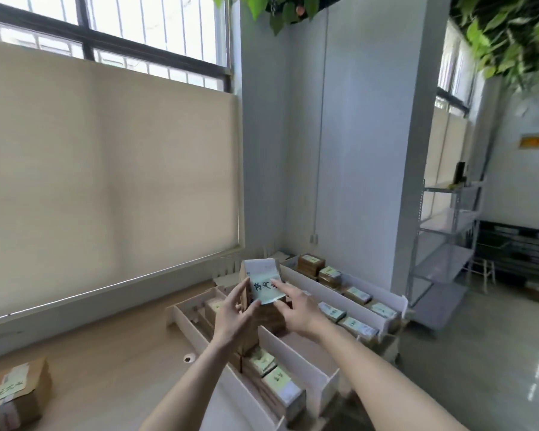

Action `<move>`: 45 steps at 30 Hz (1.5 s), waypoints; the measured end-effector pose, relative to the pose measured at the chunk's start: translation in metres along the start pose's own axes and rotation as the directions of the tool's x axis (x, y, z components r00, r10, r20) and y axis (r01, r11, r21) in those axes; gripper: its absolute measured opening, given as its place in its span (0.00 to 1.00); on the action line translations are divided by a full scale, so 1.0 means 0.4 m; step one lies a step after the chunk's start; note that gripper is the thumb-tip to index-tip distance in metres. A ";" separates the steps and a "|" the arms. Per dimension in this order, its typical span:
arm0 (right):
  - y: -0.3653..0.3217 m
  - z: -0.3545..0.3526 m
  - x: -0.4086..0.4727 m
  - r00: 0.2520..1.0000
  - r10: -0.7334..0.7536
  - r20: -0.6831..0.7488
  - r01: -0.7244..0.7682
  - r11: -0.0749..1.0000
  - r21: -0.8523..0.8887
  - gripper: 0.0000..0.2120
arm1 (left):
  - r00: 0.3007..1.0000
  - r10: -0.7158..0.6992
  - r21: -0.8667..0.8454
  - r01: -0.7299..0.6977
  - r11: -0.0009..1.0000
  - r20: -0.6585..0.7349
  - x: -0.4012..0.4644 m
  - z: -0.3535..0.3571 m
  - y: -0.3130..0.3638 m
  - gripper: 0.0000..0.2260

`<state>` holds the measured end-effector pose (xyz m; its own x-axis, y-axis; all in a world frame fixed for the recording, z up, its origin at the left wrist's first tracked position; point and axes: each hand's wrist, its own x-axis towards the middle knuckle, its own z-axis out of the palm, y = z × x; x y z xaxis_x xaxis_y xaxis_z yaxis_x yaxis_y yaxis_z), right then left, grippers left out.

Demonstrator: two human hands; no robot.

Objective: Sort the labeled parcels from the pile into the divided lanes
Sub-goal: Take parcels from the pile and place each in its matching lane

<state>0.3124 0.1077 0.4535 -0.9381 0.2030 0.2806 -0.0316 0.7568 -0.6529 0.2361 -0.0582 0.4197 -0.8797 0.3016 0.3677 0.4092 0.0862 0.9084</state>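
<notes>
I hold a brown cardboard parcel [263, 315] up above the white divided lanes [296, 349]. A pale green handwritten label [263, 289] and a white sticker face me on its top. My left hand [235, 309] grips the parcel's left side with thumb and curled fingers. My right hand [296, 306] lies against its right side, the index finger stretched across the label. Several labeled parcels [274, 377] lie in the lanes below and to the right. One more labeled parcel [13, 393] sits on the table at the far left.
The lanes stand on a wooden table [112, 362] by a window with a beige blind [106, 169]. A white wall pillar [364, 150] rises behind the lanes. A grey metal shelf rack [442, 237] stands on the floor to the right.
</notes>
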 end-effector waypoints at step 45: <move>1.046 -0.227 0.699 0.925 0.140 0.353 -0.114 0.989 -0.093 0.29 | 0.985 -0.170 0.094 0.171 0.981 -0.014 0.653 0.930 -0.497 0.29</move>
<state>0.0680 0.5375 0.3226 -0.9940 0.0739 -0.0804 0.1077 0.7832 -0.6124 0.0150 0.3567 0.2610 -0.9398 0.2690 0.2106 0.2739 0.2249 0.9351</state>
